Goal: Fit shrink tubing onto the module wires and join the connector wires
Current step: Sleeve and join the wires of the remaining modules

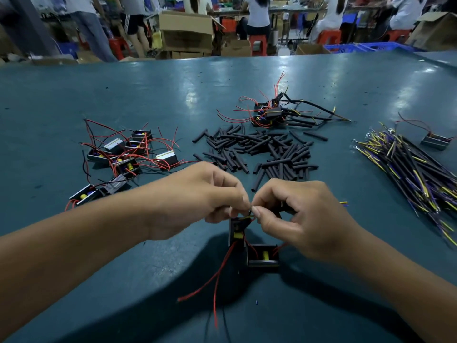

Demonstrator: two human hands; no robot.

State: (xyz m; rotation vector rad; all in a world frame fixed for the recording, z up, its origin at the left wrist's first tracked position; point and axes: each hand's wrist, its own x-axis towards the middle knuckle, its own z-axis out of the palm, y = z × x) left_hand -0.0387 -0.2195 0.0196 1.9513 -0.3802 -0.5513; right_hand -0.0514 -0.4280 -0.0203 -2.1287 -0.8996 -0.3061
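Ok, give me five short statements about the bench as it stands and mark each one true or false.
1. Both hands, the left hand and the right hand, pinch thin wires between them. True.
2. The pile of black shrink tubing lies in a blue crate. False: it lies loose on the green table.
3. A cluster of modules with red wires lies to the left of the tubing. True.
4. The bundle of yellow and purple connector wires lies at the left edge. False: it lies on the right.
5. Two modules sit below the hands. True.
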